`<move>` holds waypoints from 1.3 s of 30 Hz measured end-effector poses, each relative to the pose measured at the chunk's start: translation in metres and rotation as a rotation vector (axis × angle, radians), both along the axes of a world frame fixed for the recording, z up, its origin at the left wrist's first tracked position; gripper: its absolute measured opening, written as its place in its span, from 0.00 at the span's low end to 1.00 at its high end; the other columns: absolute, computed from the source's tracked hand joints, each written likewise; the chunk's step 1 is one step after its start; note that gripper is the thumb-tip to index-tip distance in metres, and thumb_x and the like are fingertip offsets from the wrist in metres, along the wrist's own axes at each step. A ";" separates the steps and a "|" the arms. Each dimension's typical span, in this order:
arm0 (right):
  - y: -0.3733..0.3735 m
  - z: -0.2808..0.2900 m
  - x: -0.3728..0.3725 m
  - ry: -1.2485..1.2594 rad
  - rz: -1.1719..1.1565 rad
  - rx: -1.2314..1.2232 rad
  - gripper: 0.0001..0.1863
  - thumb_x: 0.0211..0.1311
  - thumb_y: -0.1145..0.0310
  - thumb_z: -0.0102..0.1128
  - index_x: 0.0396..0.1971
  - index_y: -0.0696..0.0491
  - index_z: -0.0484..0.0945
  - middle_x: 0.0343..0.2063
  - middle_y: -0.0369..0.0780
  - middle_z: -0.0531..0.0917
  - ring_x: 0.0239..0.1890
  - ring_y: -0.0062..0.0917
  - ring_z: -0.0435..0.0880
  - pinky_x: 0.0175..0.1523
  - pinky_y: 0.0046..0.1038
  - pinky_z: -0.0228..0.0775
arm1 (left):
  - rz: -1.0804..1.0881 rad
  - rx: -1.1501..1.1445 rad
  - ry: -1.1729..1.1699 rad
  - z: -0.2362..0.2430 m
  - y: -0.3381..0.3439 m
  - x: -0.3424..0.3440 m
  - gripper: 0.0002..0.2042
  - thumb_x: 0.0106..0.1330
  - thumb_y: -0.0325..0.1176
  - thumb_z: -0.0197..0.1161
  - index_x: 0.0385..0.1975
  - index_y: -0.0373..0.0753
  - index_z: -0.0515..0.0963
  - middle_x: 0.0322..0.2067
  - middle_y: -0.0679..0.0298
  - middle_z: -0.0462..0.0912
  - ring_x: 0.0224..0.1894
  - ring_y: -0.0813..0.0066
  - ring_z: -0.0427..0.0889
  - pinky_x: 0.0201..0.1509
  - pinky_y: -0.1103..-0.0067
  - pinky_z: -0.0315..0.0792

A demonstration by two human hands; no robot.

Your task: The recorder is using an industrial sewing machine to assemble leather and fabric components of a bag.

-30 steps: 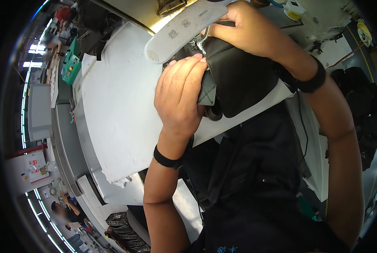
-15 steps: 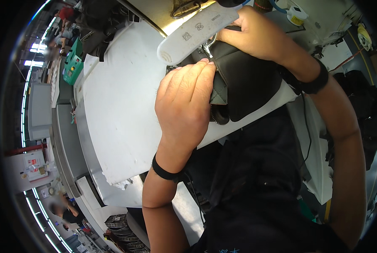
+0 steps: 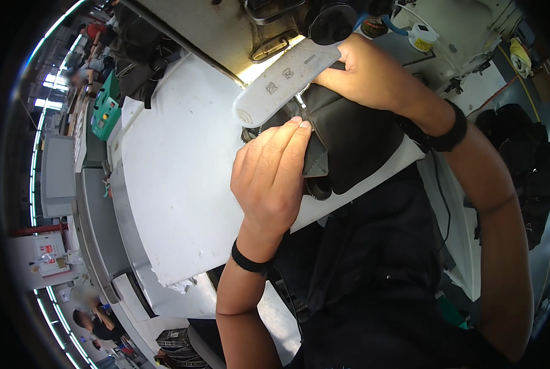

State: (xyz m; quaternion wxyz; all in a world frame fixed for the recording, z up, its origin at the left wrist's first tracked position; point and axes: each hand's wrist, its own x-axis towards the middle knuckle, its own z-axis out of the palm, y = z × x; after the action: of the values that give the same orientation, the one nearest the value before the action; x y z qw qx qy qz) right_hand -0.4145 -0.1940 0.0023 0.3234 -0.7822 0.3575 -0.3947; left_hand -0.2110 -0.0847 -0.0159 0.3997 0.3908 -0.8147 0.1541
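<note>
A dark, leather-like panel (image 3: 361,138) lies under the white guard (image 3: 287,80) of a sewing machine. Its grey corner patch (image 3: 317,158) shows stitching, and a dark zipper (image 3: 315,187) curls out below. My left hand (image 3: 269,172) rests on the panel's left part, fingers together and curled over it, tips close to the metal presser foot (image 3: 300,100); the thumb is hidden. On the panel's far side is my right hand (image 3: 373,77), its thumb reaching toward the guard. The guard and machine hide most of its fingers.
The sewing machine's body (image 3: 195,21) stands at the top, over a white work surface (image 3: 170,160). Dark bags (image 3: 141,61) and a green box (image 3: 107,107) are at the far left. More dark pieces (image 3: 514,172) hang at the right. People work in the left background.
The view has shifted, so the machine, panel and both hands sit lower in the picture and more of the machine shows. Relative to the panel, my hands look nearly the same.
</note>
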 end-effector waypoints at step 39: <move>-0.006 0.004 -0.003 0.030 0.036 -0.052 0.10 0.64 0.71 0.62 0.37 0.64 0.85 0.32 0.52 0.88 0.35 0.35 0.87 0.45 0.34 0.77 | -0.046 0.173 0.153 -0.004 -0.002 -0.005 0.22 0.53 0.14 0.64 0.50 0.31 0.80 0.52 0.51 0.86 0.57 0.54 0.85 0.62 0.66 0.80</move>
State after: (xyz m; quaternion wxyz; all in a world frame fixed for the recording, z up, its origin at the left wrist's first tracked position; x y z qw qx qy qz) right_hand -0.4179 -0.2002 0.0062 0.3045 -0.8024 0.3379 -0.3863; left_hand -0.2155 -0.0864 -0.0198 0.4288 0.4155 -0.8010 0.0435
